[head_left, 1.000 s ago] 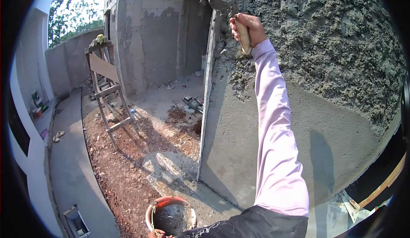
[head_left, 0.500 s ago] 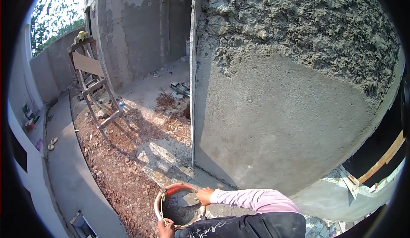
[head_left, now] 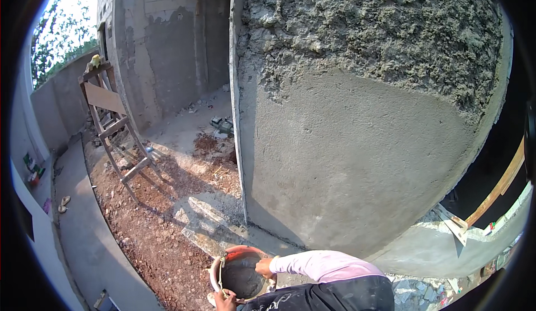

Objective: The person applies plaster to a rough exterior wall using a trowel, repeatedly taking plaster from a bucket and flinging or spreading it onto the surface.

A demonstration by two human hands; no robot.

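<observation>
Wall (head_left: 335, 149) is judged part-done: lower area is levelled to a fairly even grey face, with small pits visible. Upper area is left as rough, lumpy mortar (head_left: 379, 37); levelling there is judged outstanding, share left not fixed since the wall top is cut off by the frame. Edge between the two zones is irregular, dipping toward the right. Wooden trestle (head_left: 134, 170) is left standing on the reddish ground, well apart from both hands. Bucket (head_left: 245, 249) is set below the wall's near-left corner, part-filled with wet grey mix (head_left: 241, 277), so material is not used up. Right grip (head_left: 264, 267) is placed inside the bucket at its right side, fingers curled; whether anything is held can't be told, as the palm side is hidden. Left grip (head_left: 225, 300) is kept at the near-left rim, apparently closed on the cord handle (head_left: 221, 274). Versus one second back: right arm is no longer raised to the rough mortar, where a tool handle is seen in the fist; it is now lowered to the bucket. Versus half a second back: trowel blade, then visible over the mix, is now out of sight. No change in the levelled area is noticed.
</observation>
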